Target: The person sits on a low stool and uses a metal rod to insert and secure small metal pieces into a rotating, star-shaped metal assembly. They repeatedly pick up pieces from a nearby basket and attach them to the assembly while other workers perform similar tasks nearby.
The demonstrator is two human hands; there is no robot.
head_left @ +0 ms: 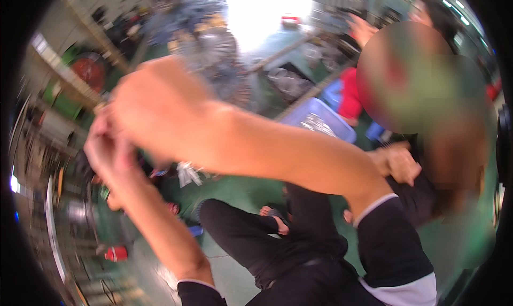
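Note:
My right forearm reaches across the view from the right, and my right hand is raised at the upper left, bent at the wrist and closed like a fist. Just below and to its left is my left hand, its fingers curled up against the right hand's fingers. Both hands are blurred by motion. Anything pinched between them is hidden or too small to make out. Beyond and below the hands, a bundle of pale, shiny strips shows near the floor.
A blue-violet plastic bin with shiny pieces stands ahead to the right. Close on my right sits another person, partly blurred out. Piles of metal parts lie farther off. Racks line the left side, and a red object lies on the green floor.

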